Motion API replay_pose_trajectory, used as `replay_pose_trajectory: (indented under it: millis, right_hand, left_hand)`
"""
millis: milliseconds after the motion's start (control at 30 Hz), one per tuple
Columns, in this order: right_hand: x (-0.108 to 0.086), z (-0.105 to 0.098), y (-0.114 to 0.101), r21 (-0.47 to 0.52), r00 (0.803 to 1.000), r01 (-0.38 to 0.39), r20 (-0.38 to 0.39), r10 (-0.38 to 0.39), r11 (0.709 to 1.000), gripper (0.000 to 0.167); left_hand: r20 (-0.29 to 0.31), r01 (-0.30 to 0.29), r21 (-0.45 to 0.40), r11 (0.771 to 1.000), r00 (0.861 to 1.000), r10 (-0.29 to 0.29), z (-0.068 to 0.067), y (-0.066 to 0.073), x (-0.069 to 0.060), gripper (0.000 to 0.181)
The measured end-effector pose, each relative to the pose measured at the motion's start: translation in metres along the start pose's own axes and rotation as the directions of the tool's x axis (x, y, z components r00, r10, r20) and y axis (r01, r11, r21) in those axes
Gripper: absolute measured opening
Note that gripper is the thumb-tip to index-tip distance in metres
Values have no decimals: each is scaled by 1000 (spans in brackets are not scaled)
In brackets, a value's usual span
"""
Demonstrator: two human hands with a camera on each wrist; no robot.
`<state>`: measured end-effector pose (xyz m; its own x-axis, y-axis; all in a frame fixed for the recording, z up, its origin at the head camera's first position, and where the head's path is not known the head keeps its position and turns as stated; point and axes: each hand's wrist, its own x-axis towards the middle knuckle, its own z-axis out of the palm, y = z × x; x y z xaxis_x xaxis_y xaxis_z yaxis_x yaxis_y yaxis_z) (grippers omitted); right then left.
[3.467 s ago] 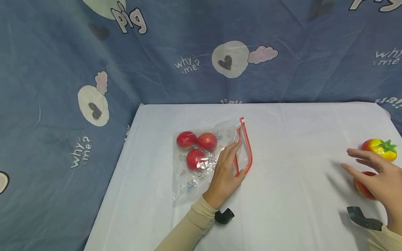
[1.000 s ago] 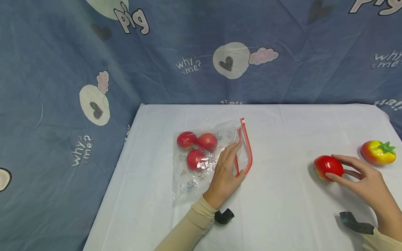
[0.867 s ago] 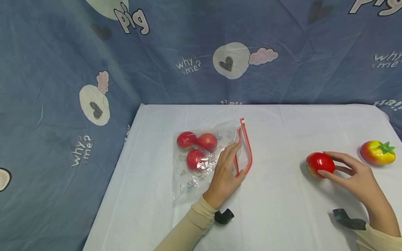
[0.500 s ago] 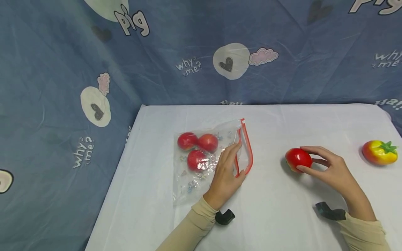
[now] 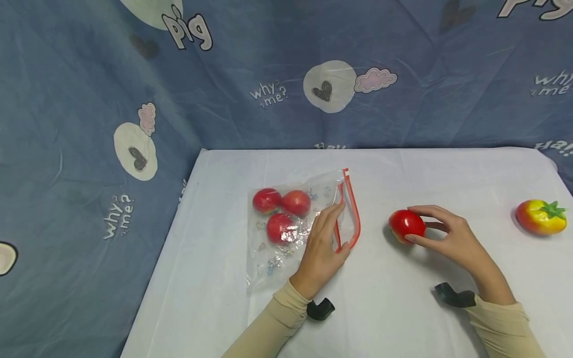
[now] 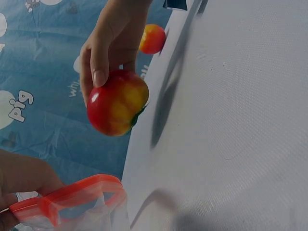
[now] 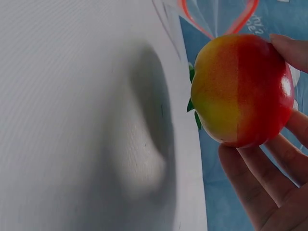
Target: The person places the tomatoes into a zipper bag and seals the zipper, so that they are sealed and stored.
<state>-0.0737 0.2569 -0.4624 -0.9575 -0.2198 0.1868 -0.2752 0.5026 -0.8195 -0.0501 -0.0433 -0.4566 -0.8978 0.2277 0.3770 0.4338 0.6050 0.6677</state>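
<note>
A clear zip bag (image 5: 264,263) with a red rim lies on the table, three red fruits (image 5: 279,228) inside. My left hand (image 5: 320,248) holds the bag at its red-edged mouth, which gapes in the left wrist view (image 6: 103,182). To the right of the bag, my right hand (image 5: 452,238) grips a red and yellow toy tomato (image 5: 406,225) between thumb and fingers. Green leaves show on its underside in the right wrist view (image 7: 240,91), and it hangs above the table with a shadow below.
Another red and yellow tomato (image 5: 540,217) with a green top lies at the table's right side. The white table (image 5: 380,308) ends at a blue printed cloth (image 5: 250,49) behind and to the left. Black wrist mounts jut from both sleeves.
My right hand has taken hold of the nearer tomato on the right and moved left with it toward the bag, turning its red side up. My left hand and the bag have stayed put.
</note>
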Motion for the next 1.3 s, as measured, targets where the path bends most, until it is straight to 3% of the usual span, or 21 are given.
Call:
replay_pose_trajectory:
  millis: [467,800,1300]
  right_hand:
    - [17,15,-12,17,999,21,43,-21,1000,60]
    - [30,28,-18,31,992,90,87,-93,995,60]
    - [48,51,-28,84,979,136,140,-147,987,58]
  left_hand:
    - [-2,-4,4,1000,1000,4,-1,1,1,87]
    - [12,7,-5,1000,1000,-7,0,0,0,88]
    - [40,14,17,1000,999,-14,-1,2,0,86]
